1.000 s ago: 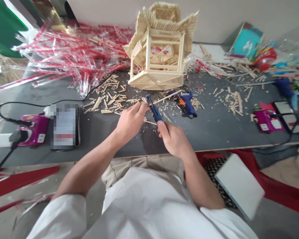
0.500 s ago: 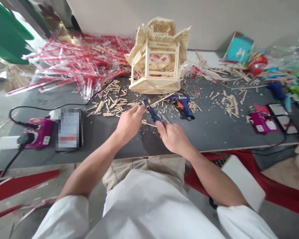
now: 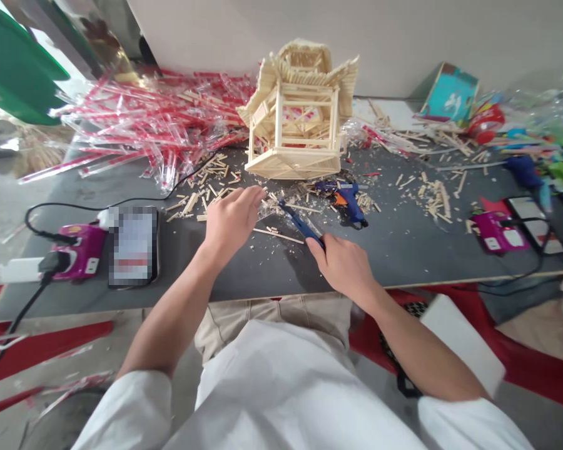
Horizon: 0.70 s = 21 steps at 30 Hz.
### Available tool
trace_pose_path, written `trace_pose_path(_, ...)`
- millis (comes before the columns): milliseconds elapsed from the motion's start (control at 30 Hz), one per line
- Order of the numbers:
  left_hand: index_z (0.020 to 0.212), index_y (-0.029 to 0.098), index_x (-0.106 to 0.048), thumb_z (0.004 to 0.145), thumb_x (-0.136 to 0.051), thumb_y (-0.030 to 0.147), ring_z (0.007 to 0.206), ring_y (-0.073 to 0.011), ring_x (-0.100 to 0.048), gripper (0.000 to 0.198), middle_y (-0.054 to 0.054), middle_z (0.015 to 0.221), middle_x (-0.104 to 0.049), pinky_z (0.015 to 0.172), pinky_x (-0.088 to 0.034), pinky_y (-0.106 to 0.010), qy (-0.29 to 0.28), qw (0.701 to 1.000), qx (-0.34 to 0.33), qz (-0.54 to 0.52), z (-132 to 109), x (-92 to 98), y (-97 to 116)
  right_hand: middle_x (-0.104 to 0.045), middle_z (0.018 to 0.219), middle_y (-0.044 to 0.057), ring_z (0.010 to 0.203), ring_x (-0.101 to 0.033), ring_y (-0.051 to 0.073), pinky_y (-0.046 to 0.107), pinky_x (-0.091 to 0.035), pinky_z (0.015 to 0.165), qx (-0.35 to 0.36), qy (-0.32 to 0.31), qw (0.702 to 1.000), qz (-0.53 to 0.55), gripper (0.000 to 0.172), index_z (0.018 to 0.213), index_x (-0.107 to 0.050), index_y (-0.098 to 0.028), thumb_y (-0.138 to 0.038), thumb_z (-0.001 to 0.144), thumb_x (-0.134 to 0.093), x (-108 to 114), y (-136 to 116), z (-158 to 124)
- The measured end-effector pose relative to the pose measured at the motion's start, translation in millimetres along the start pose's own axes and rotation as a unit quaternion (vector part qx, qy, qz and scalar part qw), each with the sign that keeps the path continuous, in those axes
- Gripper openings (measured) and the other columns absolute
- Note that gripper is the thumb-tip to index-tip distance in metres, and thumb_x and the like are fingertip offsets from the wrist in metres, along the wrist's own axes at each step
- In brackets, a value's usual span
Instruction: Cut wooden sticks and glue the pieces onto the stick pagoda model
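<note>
My right hand (image 3: 347, 265) is wrapped round a slim blue tool (image 3: 303, 225) that looks like pliers. The tool's dark tip points up and left, above wood scraps. My left hand (image 3: 232, 215) is a little left of that tip, its fingers pressed together and bent down. What they hold, if anything, is hidden; small pale stick bits lie by the fingertips. A thin wooden stick (image 3: 279, 235) rests on the table between my hands. Beyond them stands a small pavilion model (image 3: 304, 125) built of pale sticks. A blue glue gun (image 3: 351, 200) lies right of the tool.
Red-and-clear plastic wrappers (image 3: 169, 119) are heaped at the back left. A phone (image 3: 134, 247) and a purple power adapter (image 3: 79, 250) with cables lie on the left. Another purple adapter (image 3: 500, 231) sits at right. Cut stick pieces (image 3: 436, 197) litter the dark table (image 3: 403, 250).
My left hand has moved left, away from the tool's tip. My right hand has drawn the blue tool slightly right and towards me.
</note>
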<state>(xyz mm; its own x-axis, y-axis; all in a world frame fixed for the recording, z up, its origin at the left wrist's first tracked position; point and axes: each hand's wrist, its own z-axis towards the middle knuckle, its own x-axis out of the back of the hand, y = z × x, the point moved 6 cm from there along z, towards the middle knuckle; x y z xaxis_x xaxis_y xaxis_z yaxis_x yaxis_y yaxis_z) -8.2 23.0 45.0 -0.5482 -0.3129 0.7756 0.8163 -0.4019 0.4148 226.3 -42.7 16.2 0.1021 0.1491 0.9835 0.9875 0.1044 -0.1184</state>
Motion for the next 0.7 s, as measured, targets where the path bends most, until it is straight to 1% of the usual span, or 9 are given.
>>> trace_pose_path(100, 0.117, 0.023, -0.075, 0.113, -0.042, 0.042, 0.089, -0.0187, -0.072, 0.039, -0.008, 0.104, -0.08, 0.074, -0.05, -0.03, -0.026, 1.0, 0.006, -0.01, 2.2, -4.2, -3.9, -0.075, 0.086, 0.017, 0.082, -0.072, 0.032, 0.036, -0.034, 0.065, -0.004, 0.048, 0.999, 0.003, 0.06, 0.092, -0.067, -0.016, -0.061, 0.111, -0.032, 1.1, 15.5, -19.0)
trace_pose_path(167, 0.117, 0.021, -0.075, 0.113, -0.041, 0.039, 0.092, -0.0196, -0.072, 0.039, -0.009, 0.106, -0.079, 0.077, -0.05, -0.031, -0.047, 0.999, 0.012, -0.017, 3.8, -7.9, -4.9, -0.074, 0.09, 0.018, 0.089, -0.071, 0.034, 0.038, -0.04, 0.072, 0.012, 0.079, 0.997, 0.019, 0.061, 0.096, -0.067, -0.016, -0.063, 0.11, -0.032, 2.6, 27.2, -31.3)
trace_pose_path(200, 0.118, 0.021, -0.074, 0.112, -0.04, 0.038, 0.093, -0.0201, -0.071, 0.039, -0.01, 0.107, -0.078, 0.078, -0.05, -0.031, -0.055, 0.998, 0.016, -0.017, 4.5, -9.4, -5.2, -0.075, 0.092, 0.018, 0.092, -0.071, 0.034, 0.039, -0.043, 0.075, 0.022, 0.084, 0.996, 0.033, 0.061, 0.098, -0.067, -0.016, -0.064, 0.109, -0.032, 3.1, 33.3, -36.1)
trace_pose_path(267, 0.121, 0.02, -0.073, 0.112, -0.04, 0.036, 0.095, -0.0213, -0.071, 0.039, -0.01, 0.108, -0.078, 0.079, -0.05, -0.031, -0.068, 0.997, 0.021, -0.014, 5.5, -12.3, -4.9, -0.075, 0.095, 0.016, 0.093, -0.07, 0.033, 0.039, -0.045, 0.079, 0.035, 0.072, 0.995, 0.062, 0.059, 0.099, -0.068, -0.017, -0.065, 0.109, -0.034, 3.9, 45.0, -41.8)
trace_pose_path(333, 0.121, 0.019, -0.073, 0.112, -0.04, 0.036, 0.096, -0.0224, -0.071, 0.039, -0.01, 0.108, -0.078, 0.08, -0.05, -0.031, -0.081, 0.997, 0.018, -0.011, 5.6, -15.5, -3.6, -0.076, 0.096, 0.014, 0.092, -0.07, 0.031, 0.039, -0.046, 0.079, 0.037, 0.043, 0.996, 0.075, 0.055, 0.099, -0.069, -0.019, -0.063, 0.109, -0.038, 5.4, 53.8, -42.5)
trace_pose_path(433, 0.119, 0.018, -0.074, 0.112, -0.04, 0.037, 0.096, -0.0231, -0.071, 0.04, -0.01, 0.107, -0.078, 0.08, -0.05, -0.032, -0.095, 0.995, 0.007, -0.01, 4.9, -20.0, -2.6, -0.075, 0.104, 0.015, 0.097, -0.069, 0.031, 0.039, -0.047, 0.082, 0.06, 0.01, 0.997, 0.056, 0.051, 0.106, -0.07, -0.018, -0.059, 0.11, -0.04, 9.7, 55.6, -38.3)
trace_pose_path(500, 0.12, 0.018, -0.074, 0.111, -0.04, 0.038, 0.095, -0.0229, -0.072, 0.04, -0.01, 0.109, -0.078, 0.081, -0.051, -0.032, -0.1, 0.995, 0.001, -0.014, 4.6, -21.7, -3.3, -0.074, 0.107, 0.016, 0.101, -0.067, 0.033, 0.041, -0.048, 0.084, 0.087, 0.004, 0.996, 0.021, 0.051, 0.112, -0.069, -0.016, -0.059, 0.109, -0.043, 11.4, 51.4, -35.2)
trace_pose_path(600, 0.122, 0.02, -0.075, 0.111, -0.039, 0.04, 0.097, -0.0225, -0.072, 0.042, -0.01, 0.11, -0.079, 0.084, -0.052, -0.032, -0.096, 0.995, 0.005, -0.033, 5.0, -21.5, -6.5, -0.072, 0.103, 0.017, 0.101, -0.065, 0.035, 0.043, -0.049, 0.084, 0.111, 0.023, 0.992, -0.049, 0.054, 0.115, -0.068, -0.014, -0.063, 0.107, -0.046, 10.6, 46.8, -33.8)
trace_pose_path(700, 0.126, 0.023, -0.074, 0.111, -0.04, 0.042, 0.1, -0.0226, -0.073, 0.042, -0.008, 0.113, -0.08, 0.087, -0.054, -0.032, -0.081, 0.995, 0.022, -0.05, 5.7, -19.8, -10.0, -0.071, 0.103, 0.019, 0.101, -0.064, 0.036, 0.046, -0.051, 0.086, 0.127, 0.047, 0.987, -0.092, 0.06, 0.119, -0.067, -0.01, -0.065, 0.106, -0.045, 7.0, 49.9, -38.7)
